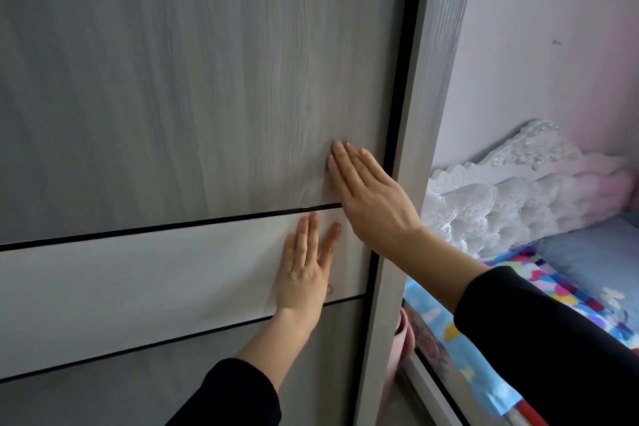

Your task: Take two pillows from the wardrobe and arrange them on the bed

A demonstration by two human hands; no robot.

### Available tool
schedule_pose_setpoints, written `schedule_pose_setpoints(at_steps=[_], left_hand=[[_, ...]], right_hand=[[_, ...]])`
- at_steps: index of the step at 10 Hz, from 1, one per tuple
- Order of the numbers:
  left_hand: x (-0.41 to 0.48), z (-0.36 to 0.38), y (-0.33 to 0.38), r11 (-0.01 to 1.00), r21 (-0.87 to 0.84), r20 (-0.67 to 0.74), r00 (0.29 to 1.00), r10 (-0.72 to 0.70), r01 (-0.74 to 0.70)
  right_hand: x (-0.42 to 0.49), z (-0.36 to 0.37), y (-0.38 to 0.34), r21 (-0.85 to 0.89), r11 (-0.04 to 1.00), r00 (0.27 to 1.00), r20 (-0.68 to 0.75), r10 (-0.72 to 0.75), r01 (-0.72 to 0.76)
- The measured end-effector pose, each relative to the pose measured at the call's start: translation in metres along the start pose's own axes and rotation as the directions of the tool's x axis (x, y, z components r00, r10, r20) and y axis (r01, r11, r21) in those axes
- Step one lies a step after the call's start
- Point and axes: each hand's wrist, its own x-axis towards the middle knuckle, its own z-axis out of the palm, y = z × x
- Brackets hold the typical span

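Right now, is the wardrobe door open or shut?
Shut: the wardrobe door meets the frame, no interior showing. Both hands press flat on it.

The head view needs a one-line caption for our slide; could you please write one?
Both hands, left hand and right hand, pressed flat on the closed wardrobe door, with the bed alongside.
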Motion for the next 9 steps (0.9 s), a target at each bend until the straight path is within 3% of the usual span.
schedule_pose_setpoints(at_steps=[3,5,6,8,9], left_hand=[[0.005,0.009,0.008,0.999,-0.046,0.027,1.0,-0.003,0.004],[0.004,0.0,0.01,1.0,-0.024,0.06,0.998,0.018,-0.017],[-0.003,-0.006,-0.002,0.993,-0.059,0.028,0.994,0.105,-0.103],[-0.026,-0.024,-0.104,0.966,-0.167,-0.124,0.977,0.176,-0.195],[-0.033,-0.03,-0.176,0.981,-0.158,-0.171,0.982,0.085,-0.112]], right_hand=[[-0.001,0.004,0.002,-0.059,0.998,0.999,0.022,0.031,-0.03],[-0.002,-0.003,0.0,0.07,0.995,0.991,0.121,0.06,-0.069],[0.001,-0.015,-0.012,0.219,0.964,0.978,0.173,0.112,-0.149],[0.017,-0.047,-0.051,0.557,0.777,0.955,0.14,0.262,-0.295],[0.022,-0.073,-0.065,0.779,0.519,0.91,0.155,0.384,-0.352]])
